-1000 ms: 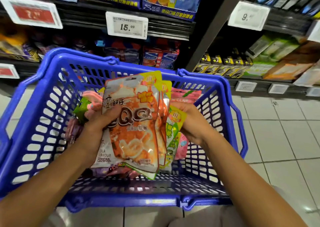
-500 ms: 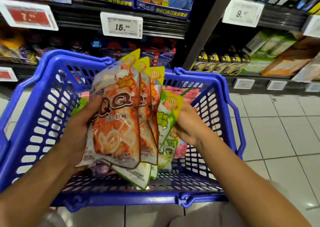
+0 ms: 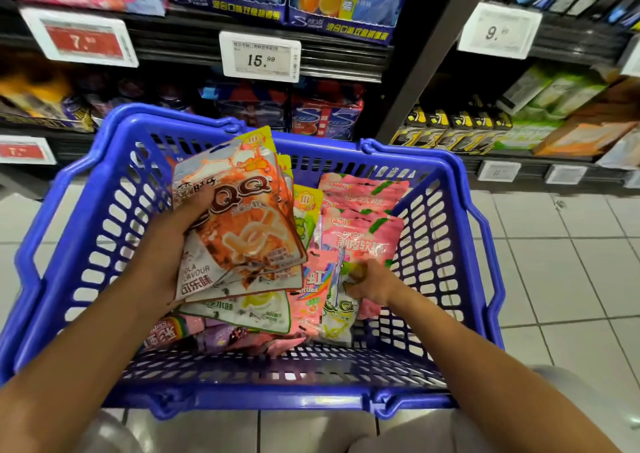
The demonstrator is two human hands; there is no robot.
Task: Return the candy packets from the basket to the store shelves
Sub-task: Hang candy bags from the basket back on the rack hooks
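Observation:
A blue plastic basket (image 3: 433, 231) fills the middle of the view and holds several candy packets. My left hand (image 3: 169, 244) grips a fanned stack of QQ candy packets (image 3: 242, 224), orange on top, above the basket's left half. My right hand (image 3: 372, 284) is down in the basket on the right, its fingers pinching a pale green QQ packet (image 3: 337, 310) next to a pink Skittles packet (image 3: 311, 290). Pink peach candy packets (image 3: 360, 234) lie against the far right of the basket. More pink and purple packets (image 3: 221, 338) lie on the basket floor.
Store shelves (image 3: 346, 57) with boxed goods and price tags (image 3: 259, 57) run across the top behind the basket. A black upright post (image 3: 426, 54) divides two shelf bays. White tiled floor (image 3: 554, 262) lies to the right.
My right hand has let go of the stack and dropped lower into the basket onto a green packet. My left hand now holds the stack alone, tilted to the left.

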